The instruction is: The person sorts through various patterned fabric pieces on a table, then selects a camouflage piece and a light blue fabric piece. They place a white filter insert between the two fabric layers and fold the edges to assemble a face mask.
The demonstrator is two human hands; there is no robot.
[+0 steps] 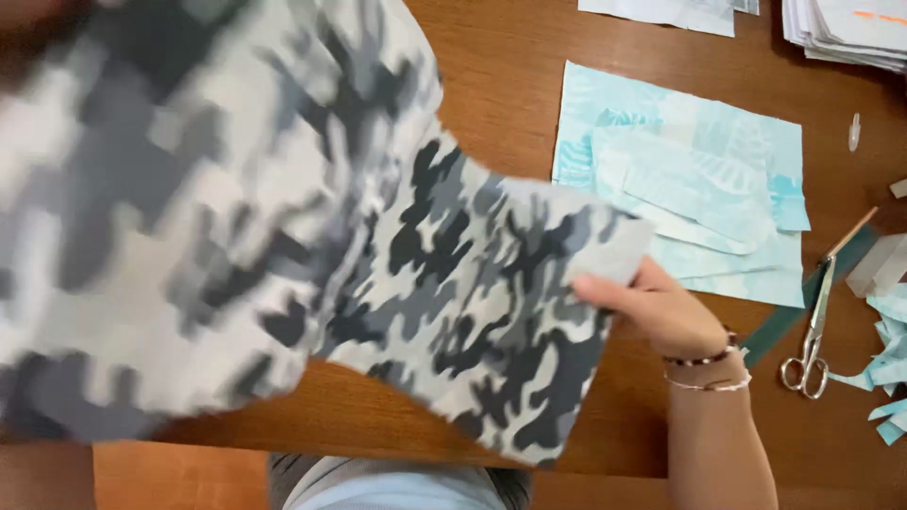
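Note:
A large piece of grey, black and white camouflage fabric [283,227] fills the left and middle of the head view, lifted above the wooden table [510,85] and blurred at the left. My right hand [661,307] grips its right edge, thumb on top, with beaded bracelets on the wrist. My left hand is hidden, either behind the fabric or out of frame.
Pale turquoise patterned fabric pieces [690,179] lie stacked on the table right of the camouflage. Scissors [812,331] rest at the right beside a dark green ruler [803,302] and turquoise scraps [888,368]. A stack of papers [850,28] sits at the top right.

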